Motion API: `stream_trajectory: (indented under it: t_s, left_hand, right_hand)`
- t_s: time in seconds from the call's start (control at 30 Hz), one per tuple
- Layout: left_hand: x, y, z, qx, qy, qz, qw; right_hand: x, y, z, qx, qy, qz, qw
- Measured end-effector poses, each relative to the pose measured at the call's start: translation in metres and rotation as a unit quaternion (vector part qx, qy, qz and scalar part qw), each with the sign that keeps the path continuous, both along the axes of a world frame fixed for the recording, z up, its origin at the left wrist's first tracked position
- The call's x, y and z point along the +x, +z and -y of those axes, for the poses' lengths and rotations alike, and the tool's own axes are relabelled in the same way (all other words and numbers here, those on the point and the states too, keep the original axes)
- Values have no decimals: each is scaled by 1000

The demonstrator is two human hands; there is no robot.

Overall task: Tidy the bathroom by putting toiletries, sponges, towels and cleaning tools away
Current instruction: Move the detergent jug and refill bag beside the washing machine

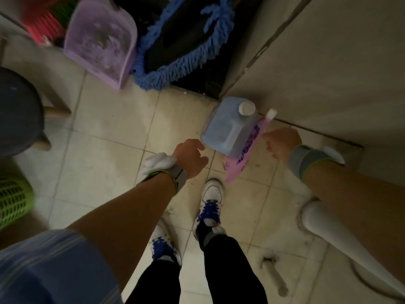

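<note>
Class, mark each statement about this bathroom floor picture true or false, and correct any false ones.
1. The blue jug has a white cap. True.
2. The left hand grips the jug. False: its fingers are beside the jug, not round it, and it holds nothing.
3. The purple dustpan sits beside the blue mop head. True.
4. The green basket is at the picture's right edge. False: it is at the left edge.
5. The pink pouch lies between the jug and the right hand. True.
</note>
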State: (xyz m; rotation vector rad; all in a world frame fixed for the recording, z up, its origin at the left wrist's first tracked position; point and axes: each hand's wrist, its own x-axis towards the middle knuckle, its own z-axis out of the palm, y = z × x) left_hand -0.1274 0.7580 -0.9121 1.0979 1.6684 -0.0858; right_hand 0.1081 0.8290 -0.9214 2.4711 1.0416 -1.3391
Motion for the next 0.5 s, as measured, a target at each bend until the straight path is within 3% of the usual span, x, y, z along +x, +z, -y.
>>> stream_trajectory:
  t_s: [0.2, 0.5]
  left_hand:
    - [31, -52, -10, 34, -26, -2, 999]
    - [48, -71, -16, 84, -62, -51, 993]
  right_hand:
    - [4, -48, -5, 10, -22, -21, 999]
    - [33, -59, 3, 15, -59, 4, 998]
